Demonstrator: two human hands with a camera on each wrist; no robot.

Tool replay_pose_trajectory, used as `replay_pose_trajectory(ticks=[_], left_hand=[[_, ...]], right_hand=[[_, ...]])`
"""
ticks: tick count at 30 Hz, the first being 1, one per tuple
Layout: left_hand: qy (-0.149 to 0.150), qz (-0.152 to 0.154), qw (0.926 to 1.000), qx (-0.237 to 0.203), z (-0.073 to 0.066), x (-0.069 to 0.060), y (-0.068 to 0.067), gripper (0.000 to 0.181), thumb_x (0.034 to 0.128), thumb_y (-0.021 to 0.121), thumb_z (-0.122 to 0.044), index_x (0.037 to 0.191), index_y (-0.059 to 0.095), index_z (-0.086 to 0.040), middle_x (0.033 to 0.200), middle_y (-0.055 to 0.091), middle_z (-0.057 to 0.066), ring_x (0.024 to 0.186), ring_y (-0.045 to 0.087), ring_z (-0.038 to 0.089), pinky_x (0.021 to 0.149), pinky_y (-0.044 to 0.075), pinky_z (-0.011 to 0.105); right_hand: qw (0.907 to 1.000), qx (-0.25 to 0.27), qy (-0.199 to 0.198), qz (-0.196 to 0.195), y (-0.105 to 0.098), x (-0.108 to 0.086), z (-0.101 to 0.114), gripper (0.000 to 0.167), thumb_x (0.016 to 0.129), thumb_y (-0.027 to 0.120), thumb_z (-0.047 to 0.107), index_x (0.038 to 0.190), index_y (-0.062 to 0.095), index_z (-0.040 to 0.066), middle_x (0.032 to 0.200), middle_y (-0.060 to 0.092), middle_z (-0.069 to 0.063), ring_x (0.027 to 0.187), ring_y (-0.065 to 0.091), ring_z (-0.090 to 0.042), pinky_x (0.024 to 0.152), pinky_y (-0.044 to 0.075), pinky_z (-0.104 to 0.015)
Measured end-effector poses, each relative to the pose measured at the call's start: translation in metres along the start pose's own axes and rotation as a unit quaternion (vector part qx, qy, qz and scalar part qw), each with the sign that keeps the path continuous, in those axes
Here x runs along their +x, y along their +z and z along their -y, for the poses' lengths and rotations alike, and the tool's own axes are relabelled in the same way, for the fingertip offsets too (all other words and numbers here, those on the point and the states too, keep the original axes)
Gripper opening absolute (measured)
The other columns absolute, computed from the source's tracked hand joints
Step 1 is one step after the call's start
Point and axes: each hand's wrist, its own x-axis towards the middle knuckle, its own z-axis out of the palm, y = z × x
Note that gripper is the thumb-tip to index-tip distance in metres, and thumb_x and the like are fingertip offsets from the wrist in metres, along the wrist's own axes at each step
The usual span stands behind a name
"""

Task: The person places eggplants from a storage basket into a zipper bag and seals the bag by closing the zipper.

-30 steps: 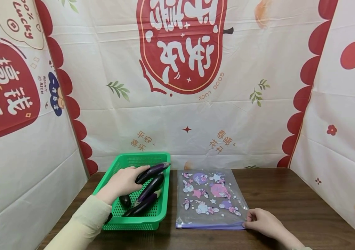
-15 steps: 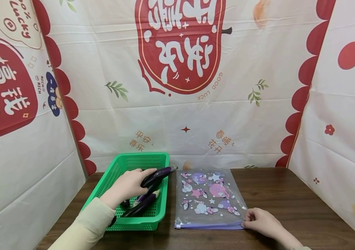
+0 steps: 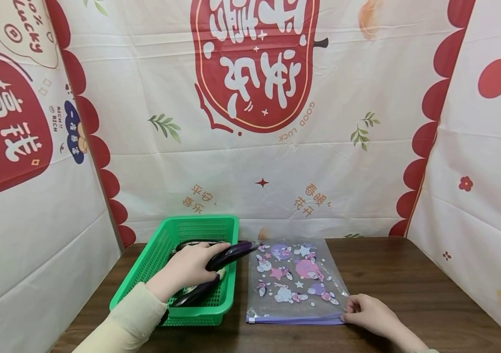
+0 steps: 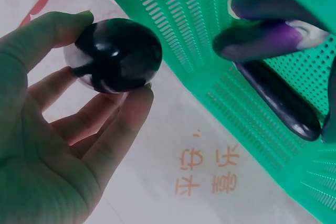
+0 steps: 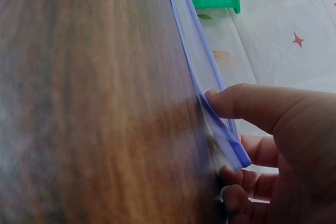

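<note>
My left hand [image 3: 190, 267] grips a dark purple eggplant [image 3: 234, 255] above the right rim of a green plastic basket [image 3: 197, 314]. Seen from the left wrist, the fingers and thumb wrap the rounded end of this eggplant [image 4: 126, 53]. Several more eggplants [image 4: 268, 40] lie inside the basket, partly hidden by the hand in the head view. Flat on the table to the right is a clear printed zip bag [image 3: 296, 294] with a purple zip strip along its near edge. Its near right corner is pinched by my right hand [image 3: 371, 314]; the right wrist view shows the thumb on the purple strip [image 5: 210, 106].
A dark wooden table [image 3: 391, 274] carries everything. White printed cloth [image 3: 263, 162] closes off the back and both sides. The zip's small white slider [image 3: 251, 320] sits at the bag's near left corner.
My left hand has carried the eggplant to the right, so its tip now hangs over the bag's far left corner. The right hand stays on the bag's corner.
</note>
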Motion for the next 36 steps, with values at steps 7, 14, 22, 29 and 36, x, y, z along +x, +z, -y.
replay_pose_trajectory(ticks=[7,14,22,29,36], left_hand=[[0.018,0.004,0.9998,0.006,-0.009,0.000,0.000,0.066,0.0798,0.072,-0.021,0.142,0.050,-0.023,0.112,0.064,0.003,0.078,0.055,0.012,0.062,0.043,0.032],[0.029,0.011,0.9994,-0.013,-0.016,0.000,0.001,0.067,0.0795,0.070,-0.016,0.143,0.049,-0.025,0.094,0.059,-0.002,0.064,0.047,0.010,0.056,0.039,0.028],[0.038,0.024,0.9984,-0.035,-0.026,-0.001,0.003,0.068,0.0806,0.072,-0.017,0.143,0.048,-0.028,0.088,0.056,-0.004,0.062,0.047,0.009,0.054,0.040,0.026],[0.053,0.025,0.9975,-0.038,-0.035,0.002,0.007,0.070,0.0795,0.074,-0.019,0.143,0.048,-0.031,0.095,0.060,0.000,0.063,0.049,0.009,0.055,0.041,0.026],[0.059,0.029,0.9971,-0.038,-0.044,0.002,0.008,0.072,0.0779,0.076,-0.021,0.143,0.047,-0.033,0.099,0.062,0.001,0.067,0.050,0.009,0.057,0.042,0.027]], right_hand=[[1.0000,-0.004,0.001,-0.003,-0.001,0.000,0.001,0.027,0.076,0.077,0.032,0.068,0.055,0.019,0.058,0.046,0.011,0.052,0.040,-0.002,0.049,0.031,-0.022],[1.0000,-0.004,0.005,-0.002,-0.002,0.001,0.002,0.027,0.076,0.077,0.032,0.068,0.055,0.018,0.059,0.047,0.010,0.053,0.041,-0.002,0.049,0.032,-0.023],[0.9999,-0.010,0.003,-0.007,-0.001,0.000,0.002,0.027,0.076,0.077,0.032,0.068,0.054,0.019,0.059,0.046,0.011,0.053,0.040,-0.002,0.049,0.031,-0.023],[0.9999,-0.008,0.006,-0.007,-0.001,-0.001,0.003,0.027,0.076,0.077,0.033,0.068,0.054,0.019,0.058,0.045,0.011,0.052,0.040,-0.002,0.049,0.031,-0.023],[0.9999,-0.008,0.010,-0.005,0.000,-0.001,0.001,0.028,0.076,0.076,0.034,0.067,0.055,0.020,0.056,0.043,0.011,0.052,0.040,-0.002,0.049,0.031,-0.023]])
